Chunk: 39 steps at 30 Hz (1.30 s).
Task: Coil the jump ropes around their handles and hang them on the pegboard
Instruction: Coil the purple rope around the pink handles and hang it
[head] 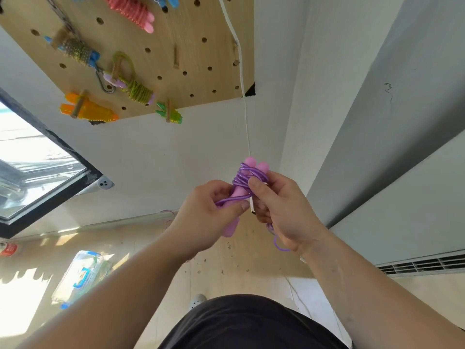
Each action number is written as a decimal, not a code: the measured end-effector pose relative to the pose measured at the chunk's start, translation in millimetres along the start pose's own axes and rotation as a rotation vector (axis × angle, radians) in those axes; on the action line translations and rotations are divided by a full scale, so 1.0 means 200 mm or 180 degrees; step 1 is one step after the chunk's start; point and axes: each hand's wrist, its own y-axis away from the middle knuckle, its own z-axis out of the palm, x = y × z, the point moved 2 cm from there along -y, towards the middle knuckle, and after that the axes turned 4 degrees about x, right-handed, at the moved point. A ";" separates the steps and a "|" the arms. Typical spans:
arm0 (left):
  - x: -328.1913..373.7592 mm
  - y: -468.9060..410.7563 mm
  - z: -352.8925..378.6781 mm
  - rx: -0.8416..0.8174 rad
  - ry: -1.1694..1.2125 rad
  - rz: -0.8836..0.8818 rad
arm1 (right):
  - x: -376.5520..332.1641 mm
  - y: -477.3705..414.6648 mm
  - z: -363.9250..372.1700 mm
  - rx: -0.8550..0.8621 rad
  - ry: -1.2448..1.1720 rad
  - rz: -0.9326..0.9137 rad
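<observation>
— How many?
— One purple rope [242, 179], two pink handles [250, 162], below the pegboard's [201, 23] right corner. My left fingers [240, 205] grip the handles; my right fingers [259, 190] pinch the coils. Two bare pegs [176, 57] toward its right edge.

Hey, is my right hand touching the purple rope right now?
Touching. The head view shows the right hand with its thumb pressed on the purple rope coiled round the pink handles.

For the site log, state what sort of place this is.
Probably a room in a home or small studio: a wooden pegboard on a white wall holding coiled jump ropes, a window beside it, a plastic box on the floor.
</observation>
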 end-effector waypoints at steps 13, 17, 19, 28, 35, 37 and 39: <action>-0.01 -0.04 0.05 -0.2709 0.3108 -0.1049 | -0.17 -0.03 -0.08 -0.0998 0.0483 -0.0688; -0.05 -0.11 -0.01 -0.1910 0.2412 -0.0947 | -0.10 -0.01 -0.06 -0.0452 0.0595 -0.0601; -0.05 -0.13 -0.02 -0.0919 0.1620 -0.0474 | -0.06 -0.02 -0.06 -0.0135 0.0617 -0.0490; 0.01 -0.02 0.02 0.0980 -0.1002 0.1161 | -0.01 -0.06 0.00 0.0642 0.0206 -0.0092; 0.04 -0.06 -0.05 0.0870 0.0700 0.0318 | -0.04 -0.05 -0.04 -0.0068 0.0188 -0.0181; 0.05 -0.08 -0.07 0.0625 0.1557 -0.0094 | -0.03 -0.05 -0.07 -0.0052 0.0373 -0.0077; 0.06 -0.06 -0.07 0.0079 0.1908 -0.0333 | -0.04 -0.06 -0.10 -0.0065 0.0330 -0.0158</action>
